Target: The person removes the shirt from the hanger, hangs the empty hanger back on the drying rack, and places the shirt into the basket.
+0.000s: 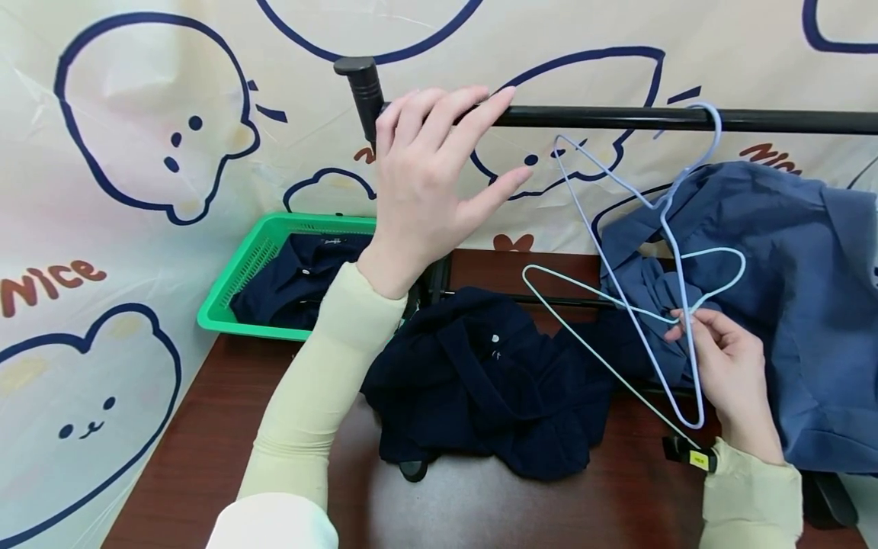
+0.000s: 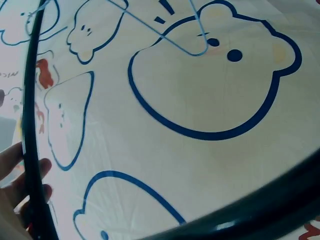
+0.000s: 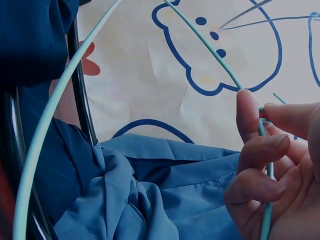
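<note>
My left hand (image 1: pixel 432 183) rests on the left end of a black clothes rail (image 1: pixel 583 117), its fingers laid over the bar and the thumb spread away. Lower right, my right hand (image 1: pixel 734 366) pinches a mint-green clothes hanger (image 1: pixel 597 358) by the neck below its hook; the right wrist view shows thumb and fingers around the green wire (image 3: pixel 267 220). Nothing hangs on this hanger. A lavender clothes hanger (image 1: pixel 675 221), also bare, hooks over the rail and overlaps the green one in the head view. Behind the right hand is a blue garment (image 1: pixel 809 305).
A crumpled navy garment (image 1: pixel 473 381) lies below the rail, over the brown table (image 1: pixel 480 511). At the back left, a green basket (image 1: pixel 226 297) contains navy clothing (image 1: pixel 288 286). A cartoon-printed sheet (image 1: pixel 123 252) covers the wall behind.
</note>
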Demonstrator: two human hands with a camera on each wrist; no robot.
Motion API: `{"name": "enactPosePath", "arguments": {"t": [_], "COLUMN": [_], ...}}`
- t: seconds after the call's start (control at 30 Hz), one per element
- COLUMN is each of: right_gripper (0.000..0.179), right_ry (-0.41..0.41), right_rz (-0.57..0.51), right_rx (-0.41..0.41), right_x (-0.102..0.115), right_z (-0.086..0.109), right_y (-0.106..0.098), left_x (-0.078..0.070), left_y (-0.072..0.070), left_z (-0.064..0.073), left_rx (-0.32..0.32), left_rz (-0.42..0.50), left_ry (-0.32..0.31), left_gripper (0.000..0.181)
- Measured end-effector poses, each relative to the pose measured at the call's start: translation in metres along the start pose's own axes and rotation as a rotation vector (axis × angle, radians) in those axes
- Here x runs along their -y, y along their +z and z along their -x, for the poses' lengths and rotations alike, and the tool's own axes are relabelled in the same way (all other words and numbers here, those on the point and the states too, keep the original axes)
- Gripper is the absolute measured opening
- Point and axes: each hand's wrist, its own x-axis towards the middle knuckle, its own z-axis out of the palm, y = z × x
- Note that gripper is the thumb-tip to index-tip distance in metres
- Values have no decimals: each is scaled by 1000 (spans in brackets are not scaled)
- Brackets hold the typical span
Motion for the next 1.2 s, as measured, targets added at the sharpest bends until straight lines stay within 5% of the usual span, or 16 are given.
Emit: {"name": "enactPosePath", "arguments": {"t": [0.43,0.9,1.2], "right_gripper": [28,24,25], "right_ry": [14,-98,-76], "right_rz": [2,45,100], "right_rx": [-42,-268,-395], "right_x": [15,39,57], "right_z": [-9,-19,-20], "right_y": [-10,-22,-35], "left_x": [-1,-2,-2], "left_y": [20,22,21], "left_z": [-9,-11,-11], "left_rx": [-211,-177,-176], "left_rz": [40,32,36], "left_ry": [-94,-152,-164], "left_gripper": [41,40,39]}}
